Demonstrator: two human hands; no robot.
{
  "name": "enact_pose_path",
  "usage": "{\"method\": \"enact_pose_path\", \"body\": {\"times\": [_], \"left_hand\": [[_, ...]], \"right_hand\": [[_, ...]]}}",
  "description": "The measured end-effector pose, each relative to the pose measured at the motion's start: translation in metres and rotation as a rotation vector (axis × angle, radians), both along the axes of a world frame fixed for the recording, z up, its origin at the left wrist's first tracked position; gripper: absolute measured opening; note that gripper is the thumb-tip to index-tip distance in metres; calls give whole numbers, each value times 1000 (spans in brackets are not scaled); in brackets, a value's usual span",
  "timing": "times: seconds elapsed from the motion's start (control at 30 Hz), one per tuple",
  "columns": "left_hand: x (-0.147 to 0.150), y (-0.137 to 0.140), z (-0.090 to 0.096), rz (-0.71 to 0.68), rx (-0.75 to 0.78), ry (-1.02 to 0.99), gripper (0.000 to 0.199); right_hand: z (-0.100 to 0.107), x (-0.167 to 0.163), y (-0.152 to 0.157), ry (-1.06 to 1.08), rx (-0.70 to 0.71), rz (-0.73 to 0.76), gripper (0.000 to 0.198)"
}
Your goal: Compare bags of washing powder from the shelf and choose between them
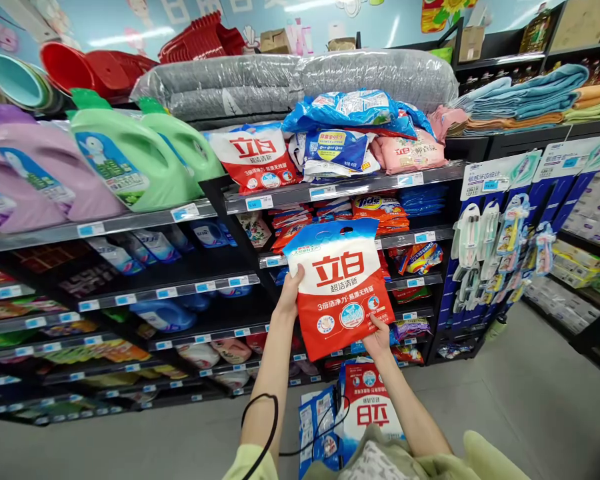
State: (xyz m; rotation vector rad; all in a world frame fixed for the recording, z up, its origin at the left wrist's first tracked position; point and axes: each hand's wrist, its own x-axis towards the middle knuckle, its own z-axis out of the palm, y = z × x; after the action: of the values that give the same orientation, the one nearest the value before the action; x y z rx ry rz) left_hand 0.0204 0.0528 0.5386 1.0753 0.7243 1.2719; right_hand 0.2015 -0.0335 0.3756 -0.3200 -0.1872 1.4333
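Observation:
A bag of laundry powder (337,287), red and white with a blue top, is held upright in front of me with its printed face toward me. At its left edge is my left hand (291,292), the thumb on the front and the fingers hidden behind. My right hand (379,335) grips the lower right corner, thumb on the front. Below, on the floor, lie a similar red and white bag (373,413) and blue packs (319,423). Another bag of the same design (255,157) sits on the top shelf ahead.
Shelves (345,183) hold blue laundry packs (335,147) and a pink bag (409,150). Green detergent jugs (125,150) stand at the left. Toothbrush packs (490,233) hang on the right, below folded towels (530,97). A black cord (275,417) loops near my left forearm.

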Motion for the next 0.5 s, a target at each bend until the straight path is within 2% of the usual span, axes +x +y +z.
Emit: {"method": "enact_pose_path", "body": {"times": [0.37,0.5], "left_hand": [[-16,6,-14,-58,7,-70,64],[-24,19,-24,15,-25,-37,60]], "right_hand": [[11,0,-8,-42,-17,-4,60],[26,1,-16,-136,2,-26,66]]}}
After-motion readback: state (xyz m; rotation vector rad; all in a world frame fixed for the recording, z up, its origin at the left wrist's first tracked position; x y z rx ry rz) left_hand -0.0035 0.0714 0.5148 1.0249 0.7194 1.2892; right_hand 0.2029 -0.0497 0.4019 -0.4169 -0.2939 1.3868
